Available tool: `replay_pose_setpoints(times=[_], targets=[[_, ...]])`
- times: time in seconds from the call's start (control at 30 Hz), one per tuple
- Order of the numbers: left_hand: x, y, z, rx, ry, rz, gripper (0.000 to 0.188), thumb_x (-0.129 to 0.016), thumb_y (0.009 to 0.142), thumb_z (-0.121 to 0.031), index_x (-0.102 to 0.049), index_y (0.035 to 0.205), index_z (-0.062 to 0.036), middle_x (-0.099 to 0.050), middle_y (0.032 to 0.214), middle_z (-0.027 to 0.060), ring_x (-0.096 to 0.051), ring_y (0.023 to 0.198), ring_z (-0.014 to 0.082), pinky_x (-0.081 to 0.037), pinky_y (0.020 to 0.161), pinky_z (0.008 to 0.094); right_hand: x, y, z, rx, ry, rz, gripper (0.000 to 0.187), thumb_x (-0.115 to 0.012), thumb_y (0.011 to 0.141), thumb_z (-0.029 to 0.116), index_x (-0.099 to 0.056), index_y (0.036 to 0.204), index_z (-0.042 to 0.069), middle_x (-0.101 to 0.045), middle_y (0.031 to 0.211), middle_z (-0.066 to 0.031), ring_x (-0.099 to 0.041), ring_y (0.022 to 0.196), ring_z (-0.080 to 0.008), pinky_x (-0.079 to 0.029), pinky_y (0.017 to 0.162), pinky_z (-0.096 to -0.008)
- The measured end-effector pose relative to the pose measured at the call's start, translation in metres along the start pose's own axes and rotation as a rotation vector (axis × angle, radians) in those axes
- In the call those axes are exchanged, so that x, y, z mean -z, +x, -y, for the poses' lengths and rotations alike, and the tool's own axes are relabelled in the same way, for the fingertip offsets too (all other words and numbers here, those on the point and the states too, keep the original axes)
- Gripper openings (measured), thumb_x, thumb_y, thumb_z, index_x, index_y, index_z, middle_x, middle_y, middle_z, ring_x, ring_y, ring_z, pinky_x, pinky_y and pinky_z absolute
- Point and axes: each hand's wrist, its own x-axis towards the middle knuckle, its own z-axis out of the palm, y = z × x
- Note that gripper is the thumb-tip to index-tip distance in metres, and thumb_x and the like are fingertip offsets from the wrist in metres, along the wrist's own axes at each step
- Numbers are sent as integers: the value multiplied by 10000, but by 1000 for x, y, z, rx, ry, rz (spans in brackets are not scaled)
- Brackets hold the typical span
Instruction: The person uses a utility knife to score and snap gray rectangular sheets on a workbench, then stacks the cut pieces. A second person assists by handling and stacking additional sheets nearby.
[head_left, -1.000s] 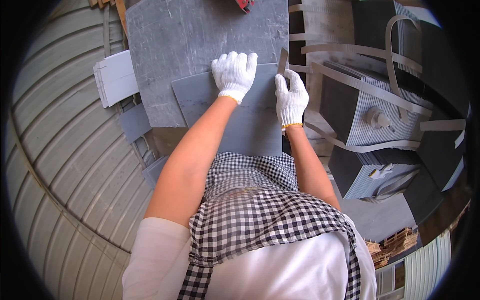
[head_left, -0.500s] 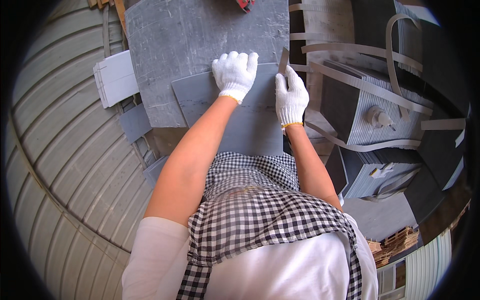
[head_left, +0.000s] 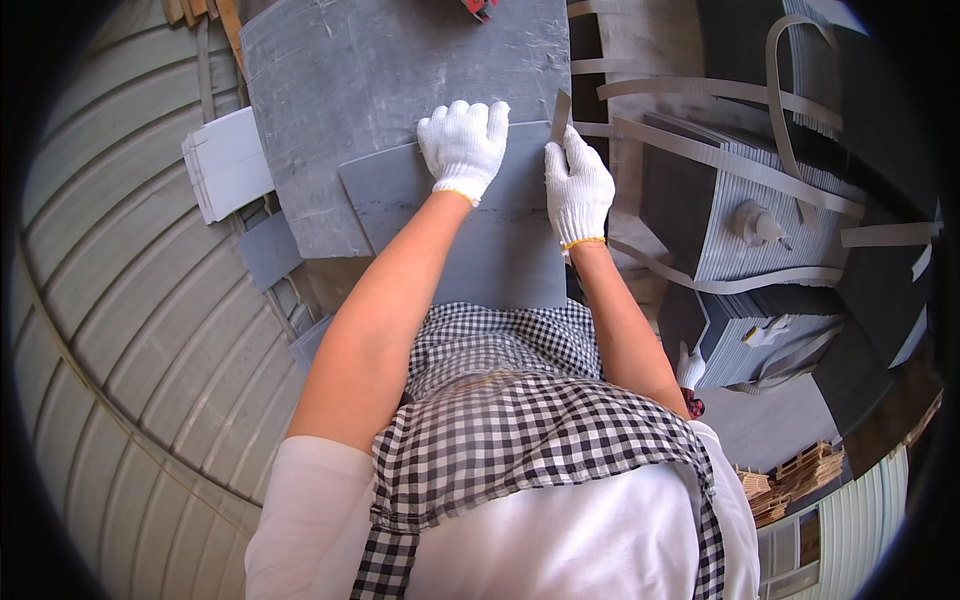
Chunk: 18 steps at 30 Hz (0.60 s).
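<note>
A smooth grey sheet (head_left: 500, 262) lies on a larger, scuffed grey board (head_left: 350, 80), its near edge against my checked apron. On the sheet's far edge rests my left hand (head_left: 463, 148) in a white knit glove, palm down, the fingers bent a little with gaps between their tips. My right hand (head_left: 580, 192), gloved the same way, is at the sheet's right edge. It is closed on a flat, slanted-tip metal blade (head_left: 561, 117) that sticks out beyond the thumb and forefinger; its lower part is hidden in the glove.
Stacks of dark sheets (head_left: 680, 190) stand to the right with pale straps (head_left: 740, 165) looped over them and a small white bottle (head_left: 757, 225) on top. Another person's gloved hand (head_left: 690, 367) shows near my right elbow. White panels (head_left: 230, 165) lie at the left.
Another person's gloved hand and plaid sleeve have come into view beside my right forearm. The view has shifted slightly; my hands keep nearly the same places on the sheet.
</note>
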Motion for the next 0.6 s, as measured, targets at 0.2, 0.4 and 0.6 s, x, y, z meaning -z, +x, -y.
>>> replay_pose_setpoints(times=[0.2, 0.4, 0.6], targets=[[0, 0, 0, 11, 19, 29, 415, -563, 943, -424, -647, 648, -145, -632, 699, 79, -613, 705, 312, -429, 668, 479, 2, 2, -1, -7, -30, 44, 260, -644, 927, 244, -679, 1125, 78, -677, 862, -156, -665, 792, -353, -532, 729, -437], [-2, 0, -1, 20, 25, 31, 413, -566, 945, -432, -648, 658, -146, -633, 708, 81, -614, 719, 316, -429, 688, 482, 4, 5, -5, 37, -27, 64, 258, -649, 920, 239, -677, 1113, 70, -679, 849, -167, -670, 795, -364, -531, 724, -440], [-1, 0, -1, 17, 21, 36, 411, -577, 940, -427, -632, 649, -142, -625, 703, 78, -613, 726, 314, -418, 688, 480, 10, 7, -6, 63, 1, 97, 241, -650, 917, 231, -679, 1092, 68, -682, 845, -172, -668, 797, -371, -532, 727, -443]])
